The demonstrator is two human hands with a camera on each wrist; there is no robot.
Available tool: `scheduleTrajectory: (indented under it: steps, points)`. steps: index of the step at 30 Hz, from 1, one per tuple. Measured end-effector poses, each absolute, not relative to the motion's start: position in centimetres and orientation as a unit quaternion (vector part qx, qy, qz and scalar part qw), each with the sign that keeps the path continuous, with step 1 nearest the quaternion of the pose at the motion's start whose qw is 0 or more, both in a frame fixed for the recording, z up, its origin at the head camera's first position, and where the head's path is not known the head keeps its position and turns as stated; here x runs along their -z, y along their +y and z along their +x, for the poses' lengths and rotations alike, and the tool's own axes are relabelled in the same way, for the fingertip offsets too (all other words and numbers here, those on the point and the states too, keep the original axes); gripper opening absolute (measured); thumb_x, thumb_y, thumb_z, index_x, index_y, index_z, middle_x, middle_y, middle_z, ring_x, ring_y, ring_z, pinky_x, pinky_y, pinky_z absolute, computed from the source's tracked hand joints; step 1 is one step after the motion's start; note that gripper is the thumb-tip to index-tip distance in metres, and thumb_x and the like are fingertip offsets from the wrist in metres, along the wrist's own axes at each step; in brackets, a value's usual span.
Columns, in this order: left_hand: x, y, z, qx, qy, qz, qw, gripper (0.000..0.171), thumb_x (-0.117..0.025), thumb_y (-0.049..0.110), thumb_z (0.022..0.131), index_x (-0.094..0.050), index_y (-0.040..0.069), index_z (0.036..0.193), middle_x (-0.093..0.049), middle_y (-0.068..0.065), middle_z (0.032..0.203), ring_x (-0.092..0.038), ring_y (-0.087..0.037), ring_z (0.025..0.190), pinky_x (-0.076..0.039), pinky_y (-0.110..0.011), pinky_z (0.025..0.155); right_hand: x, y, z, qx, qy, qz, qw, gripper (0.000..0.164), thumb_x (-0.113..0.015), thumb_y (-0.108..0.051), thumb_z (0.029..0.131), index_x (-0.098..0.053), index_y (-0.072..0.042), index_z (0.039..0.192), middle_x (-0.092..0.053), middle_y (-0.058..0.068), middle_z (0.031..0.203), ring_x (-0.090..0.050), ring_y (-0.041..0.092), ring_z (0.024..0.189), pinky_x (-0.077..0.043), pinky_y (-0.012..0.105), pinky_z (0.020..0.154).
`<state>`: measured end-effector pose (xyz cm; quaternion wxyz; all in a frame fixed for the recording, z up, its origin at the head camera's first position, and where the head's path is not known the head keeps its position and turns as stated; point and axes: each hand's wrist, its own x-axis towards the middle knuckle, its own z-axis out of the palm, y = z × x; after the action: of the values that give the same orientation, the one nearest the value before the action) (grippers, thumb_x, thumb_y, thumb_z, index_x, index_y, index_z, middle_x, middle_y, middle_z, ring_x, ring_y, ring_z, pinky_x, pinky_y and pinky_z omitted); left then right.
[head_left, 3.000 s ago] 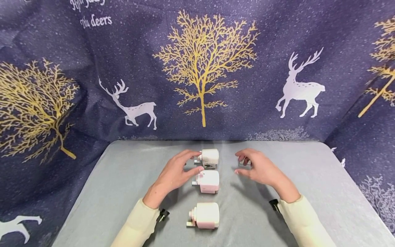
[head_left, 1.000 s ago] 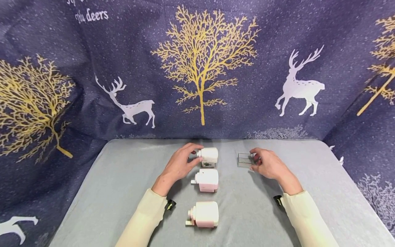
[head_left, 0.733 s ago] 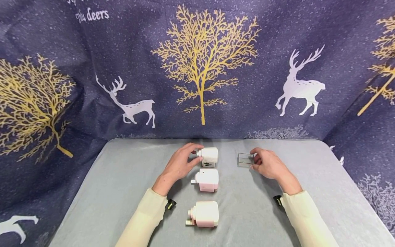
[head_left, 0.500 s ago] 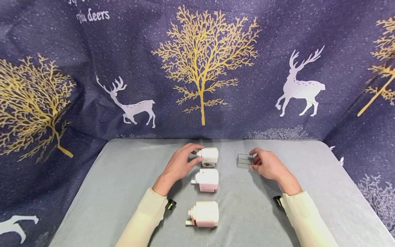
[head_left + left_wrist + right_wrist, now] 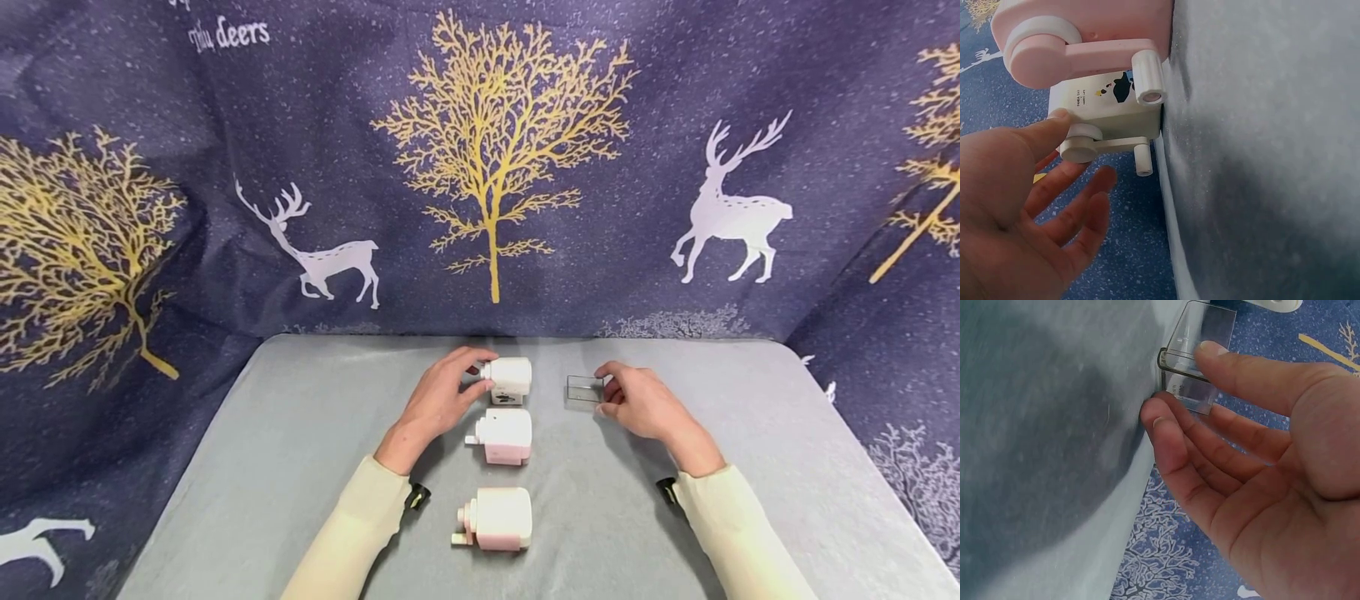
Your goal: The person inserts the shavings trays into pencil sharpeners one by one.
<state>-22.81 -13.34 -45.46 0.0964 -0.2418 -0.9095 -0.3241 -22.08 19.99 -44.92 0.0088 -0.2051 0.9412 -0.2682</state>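
Observation:
In the head view, three hand-crank pencil sharpeners stand in a column, cranks to the left. My left hand (image 5: 442, 396) holds the farthest one, a white sharpener (image 5: 512, 375) with a bird print, at its crank end. In the left wrist view its thumb lies on the white sharpener's body (image 5: 1104, 103), index finger partly hidden behind, the other fingers loose. My right hand (image 5: 637, 400) pinches a clear plastic shavings drawer (image 5: 584, 388) by its right end, a little right of the white sharpener and apart from it. The right wrist view shows the thumb on the clear drawer (image 5: 1192, 362).
A pale pink sharpener (image 5: 507, 437) stands just nearer than the white one, and another pink sharpener (image 5: 502, 518) stands closer to the front. All are on a grey-covered table (image 5: 315, 467). A dark blue cloth with trees and deer (image 5: 495, 167) hangs behind.
Three seconds ago my left hand hovered by the white sharpener; now it holds it. My right hand has taken the clear drawer by its right end and lately shifted it slightly left.

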Motion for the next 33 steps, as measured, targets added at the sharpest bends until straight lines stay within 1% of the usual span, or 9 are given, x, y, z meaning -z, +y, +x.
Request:
scheduleTrajectory:
  steps: [8,14,17,22,33]
  points:
    - [45.4,-13.3,-22.9,0.324,-0.911,-0.238,0.096,0.043,-0.069,0.03,0.091,-0.059,0.025,0.133,-0.059,0.011,0.123,-0.059,-0.01,0.102,-0.05,-0.034,0.082,45.1,19.6,-22.2,0.271,0.939,-0.211,0.008,0.046,-0.077,-0.006,0.078,-0.059,0.001,0.121,-0.068,0.003,0.084,-0.064,0.015,0.077,-0.053,0.04,0.075]
    - [45.6,-13.2,-23.0,0.329,-0.905,-0.248,0.106,0.042,-0.07,0.027,0.091,-0.06,0.025,0.132,-0.061,0.007,0.122,-0.06,-0.012,0.1,-0.051,-0.036,0.081,45.1,19.4,-22.2,0.279,0.936,-0.212,0.012,0.045,-0.076,-0.005,0.079,-0.059,0.001,0.12,-0.067,0.0,0.083,-0.064,0.014,0.077,-0.053,0.039,0.074]
    - [45.6,-13.2,-23.0,0.331,-0.903,-0.251,0.111,0.042,-0.071,0.026,0.09,-0.06,0.024,0.131,-0.061,0.006,0.121,-0.06,-0.012,0.099,-0.051,-0.037,0.08,45.1,19.3,-22.2,0.283,0.935,-0.214,0.015,0.046,-0.076,-0.004,0.078,-0.059,0.001,0.121,-0.068,0.002,0.084,-0.064,0.014,0.078,-0.054,0.039,0.074]
    - [45.6,-13.3,-22.9,0.332,-0.904,-0.247,0.107,0.042,-0.07,0.026,0.09,-0.061,0.024,0.131,-0.061,0.007,0.12,-0.06,-0.012,0.099,-0.05,-0.034,0.08,45.0,19.0,-22.2,0.279,0.935,-0.22,0.011,0.048,-0.077,-0.004,0.077,-0.059,0.001,0.122,-0.069,0.006,0.086,-0.065,0.015,0.079,-0.055,0.04,0.075]
    - [45.6,-13.3,-22.9,0.33,-0.909,-0.236,0.097,0.043,-0.07,0.029,0.09,-0.059,0.026,0.132,-0.06,0.013,0.121,-0.06,-0.01,0.1,-0.051,-0.034,0.081,44.4,18.0,-22.3,0.274,0.934,-0.228,0.012,0.047,-0.076,-0.003,0.078,-0.059,0.002,0.122,-0.069,0.006,0.085,-0.065,0.016,0.078,-0.055,0.039,0.074]
